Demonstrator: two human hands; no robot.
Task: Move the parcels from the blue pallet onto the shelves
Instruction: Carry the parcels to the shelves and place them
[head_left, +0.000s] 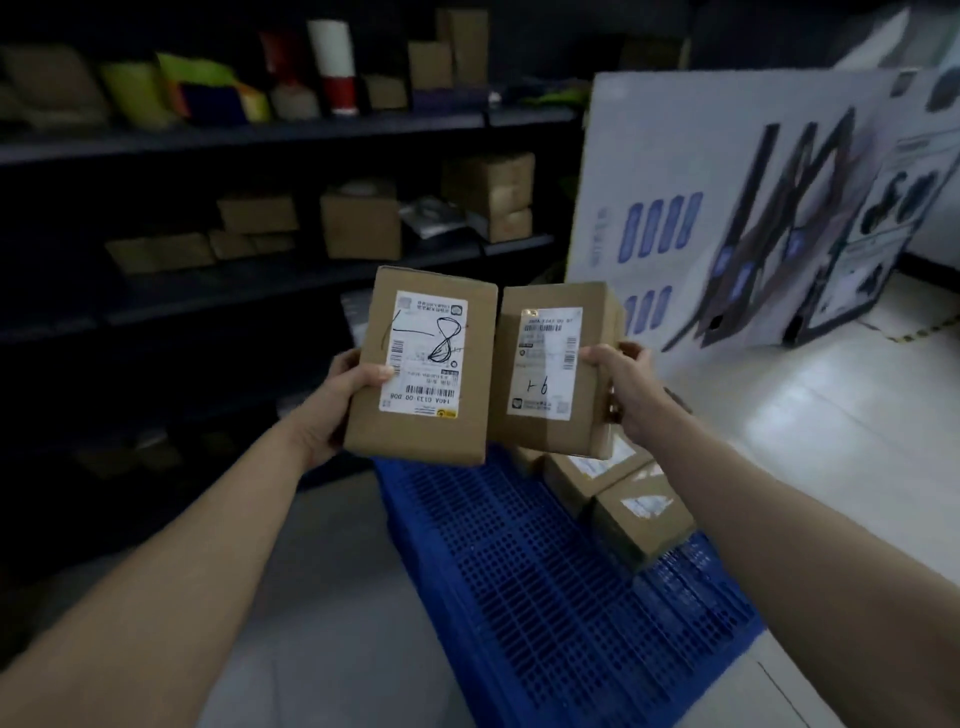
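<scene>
I hold two brown cardboard parcels up in front of me, side by side above the blue pallet (545, 587). My left hand (343, 400) grips the left parcel (467, 374) by its left edge; its white label bears a handwritten "8". My right hand (623, 384) grips the right parcel (592, 410) by its right edge, label facing me. The two parcels touch along their inner edges. Several more labelled parcels (623, 499) lie on the pallet's far right side, partly hidden behind the held ones.
Dark metal shelves (260, 137) run along the left and back, holding cardboard boxes (361, 223), bags and a white and red cylinder (335, 62). A large white printed carton (727, 208) leans at the right on the pale floor. Grey floor lies left of the pallet.
</scene>
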